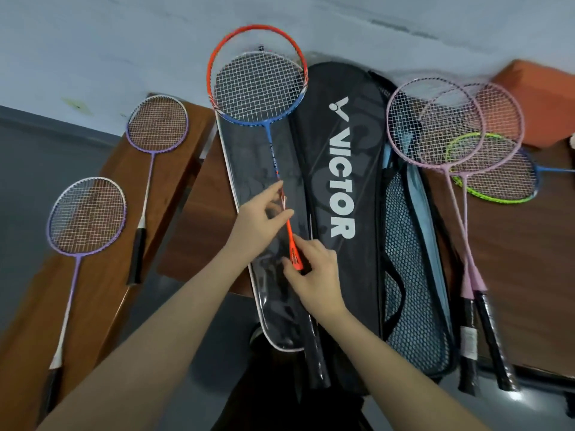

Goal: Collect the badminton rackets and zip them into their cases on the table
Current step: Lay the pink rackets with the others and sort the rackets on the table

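Flanking rackets: purple pair (pixel 124 169) (left), pink pair (pixel 448 126).

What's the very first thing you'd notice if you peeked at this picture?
The big black VICTOR case with white letters lies in the middle of the table. Just left of it, the left hand and right hand hold the shaft of an orange and blue racket over a clear-fronted cover. Two purple rackets lie on the bench to the left, and two pink rackets on the right.

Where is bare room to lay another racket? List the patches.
Bare wood between the purple rackets and the clear case, and right of the pink rackets' shafts. Crowded: the black VICTOR bag and overlapping racket heads.
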Demonstrator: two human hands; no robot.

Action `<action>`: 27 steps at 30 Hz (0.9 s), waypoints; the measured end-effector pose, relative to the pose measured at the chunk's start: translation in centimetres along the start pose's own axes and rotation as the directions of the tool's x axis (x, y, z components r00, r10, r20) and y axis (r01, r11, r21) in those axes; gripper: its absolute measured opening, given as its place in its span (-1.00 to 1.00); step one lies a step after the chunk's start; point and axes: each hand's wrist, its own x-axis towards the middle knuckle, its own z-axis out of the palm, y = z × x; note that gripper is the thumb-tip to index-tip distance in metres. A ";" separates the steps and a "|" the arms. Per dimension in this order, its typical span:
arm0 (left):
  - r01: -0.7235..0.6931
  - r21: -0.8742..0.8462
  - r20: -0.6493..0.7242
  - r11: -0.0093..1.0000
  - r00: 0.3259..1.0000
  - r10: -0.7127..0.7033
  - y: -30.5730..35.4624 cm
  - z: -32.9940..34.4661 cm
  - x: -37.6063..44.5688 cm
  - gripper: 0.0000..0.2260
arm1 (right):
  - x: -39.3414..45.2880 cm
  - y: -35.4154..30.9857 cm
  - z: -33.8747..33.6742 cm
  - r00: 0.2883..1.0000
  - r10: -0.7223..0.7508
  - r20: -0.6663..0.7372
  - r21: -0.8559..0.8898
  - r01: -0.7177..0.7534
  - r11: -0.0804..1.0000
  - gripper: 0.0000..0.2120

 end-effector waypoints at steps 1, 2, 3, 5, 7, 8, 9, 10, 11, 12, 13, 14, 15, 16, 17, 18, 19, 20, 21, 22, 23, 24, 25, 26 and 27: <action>-0.017 -0.037 -0.012 0.999 1.000 0.016 1.0 0.7 -0.1 -0.46 | -0.1 0.0 -1.0 1.000 -0.015 -0.020 -0.015 0.015 1.000 -0.62; -0.026 -0.086 -0.028 0.996 0.999 0.023 2.0 1.5 -0.2 -0.43 | -0.2 0.1 -2.1 0.999 -0.028 -0.039 -0.036 0.027 0.999 -0.61; -0.027 -0.144 -0.042 0.989 0.999 0.021 3.2 2.2 -0.3 -0.41 | -0.3 0.2 -3.2 0.998 -0.040 -0.057 -0.054 0.036 0.998 -0.60; -0.017 -0.238 -0.049 0.971 0.999 0.006 5.7 4.0 -0.6 -0.41 | -0.6 0.7 -5.7 0.995 -0.054 -0.085 -0.061 0.049 0.997 -0.61; -0.016 -0.270 -0.029 0.963 1.000 0.009 7.7 6.1 -0.9 -0.44 | -1.2 1.4 -8.4 0.993 -0.067 -0.102 -0.036 0.063 0.997 -0.62; -0.014 -0.276 -0.021 0.961 1.000 0.009 8.5 7.4 -1.1 -0.44 | -1.6 2.0 -9.8 0.991 -0.073 -0.109 -0.027 0.070 0.997 -0.62; -0.012 -0.279 -0.015 0.960 1.000 0.009 9.4 8.6 -1.5 -0.44 | -2.1 2.8 -11.2 0.990 -0.079 -0.116 -0.024 0.077 0.997 -0.63; -0.013 -0.281 -0.011 0.960 1.000 0.010 10.2 10.1 -1.7 -0.44 | -2.5 3.6 -12.7 0.988 -0.086 -0.125 -0.022 0.084 0.996 -0.63; -0.014 -0.276 -0.005 0.961 1.000 0.014 10.9 11.7 -2.0 -0.44 | -3.0 4.5 -14.1 0.987 -0.092 -0.132 -0.015 0.091 0.996 -0.64; -0.016 -0.271 0.001 0.962 1.000 0.017 11.6 13.4 -2.2 -0.44 | -3.4 5.6 -15.6 0.986 -0.097 -0.138 -0.008 0.097 0.995 -0.64; -0.018 -0.264 0.006 0.964 1.000 0.020 12.4 15.2 -2.4 -0.44 | -3.8 6.7 -17.2 0.984 -0.103 -0.144 -0.004 0.103 0.995 -0.65; -0.018 -0.257 0.007 0.966 1.000 0.020 13.1 17.1 -2.6 -0.43 | -4.2 7.9 -18.8 0.983 -0.104 -0.151 -0.003 0.105 0.995 -0.65; -0.019 -0.247 0.003 0.969 1.000 0.020 13.9 19.1 -2.8 -0.43 | -4.7 9.1 -20.5 0.982 -0.103 -0.155 0.001 0.105 0.994 -0.64; -0.021 -0.240 -0.005 0.971 1.000 0.020 14.6 21.0 -2.9 -0.43 | -5.1 10.2 -22.2 0.982 -0.105 -0.159 0.008 0.107 0.994 -0.63; -0.026 -0.238 -0.011 0.971 1.000 0.024 15.4 22.9 -3.1 -0.43 | -5.4 11.4 -23.9 0.982 -0.104 -0.161 0.008 0.107 0.994 -0.62; -0.030 -0.239 -0.016 0.970 1.000 0.027 16.1 24.7 -3.3 -0.43 | -5.7 12.6 -25.5 0.983 -0.098 -0.155 0.000 0.100 0.995 -0.62; -0.030 -0.240 -0.013 0.970 1.000 0.028 16.6 26.4 -3.4 -0.44 | -6.0 13.7 -27.0 0.986 -0.090 -0.142 -0.014 0.088 0.996 -0.62; -0.025 -0.238 -0.007 0.971 1.000 0.024 17.2 28.0 -3.5 -0.44 | -6.2 14.7 -28.3 0.988 -0.086 -0.126 -0.027 0.083 0.996 -0.62; -0.018 -0.227 -0.002 0.974 1.000 0.018 17.7 29.4 -3.5 -0.44 | -6.4 15.7 -29.4 0.990 -0.085 -0.115 -0.035 0.082 0.996 -0.62; -0.012 -0.218 -0.005 0.976 1.000 0.011 18.1 30.6 -3.6 -0.44 | -6.5 16.5 -30.5 0.990 -0.088 -0.107 -0.037 0.084 0.996 -0.63; -0.001 -0.219 -0.014 0.976 1.000 -0.002 18.4 31.6 -3.7 -0.44 | -6.6 17.1 -31.4 0.991 -0.088 -0.098 -0.034 0.085 0.996 -0.64; 0.013 -0.228 -0.028 0.973 0.999 -0.020 18.9 32.8 -3.6 -0.44 | -6.6 18.0 -32.4 0.993 -0.082 -0.083 -0.027 0.080 0.996 -0.66; 0.026 -0.241 -0.035 0.970 0.999 -0.035 19.1 33.7 -3.6 -0.44 | -6.7 18.6 -33.1 0.995 -0.075 -0.066 -0.018 0.074 0.997 -0.67; 0.034 -0.243 -0.031 0.970 0.999 -0.043 18.8 34.0 -3.7 -0.44 | -6.8 18.9 -33.2 0.996 -0.068 -0.051 0.002 0.068 0.998 -0.67; 0.042 -0.229 -0.022 0.972 0.999 -0.048 18.6 34.3 -3.7 -0.44 | -6.8 19.4 -33.5 0.998 -0.049 -0.035 0.051 0.051 0.997 -0.67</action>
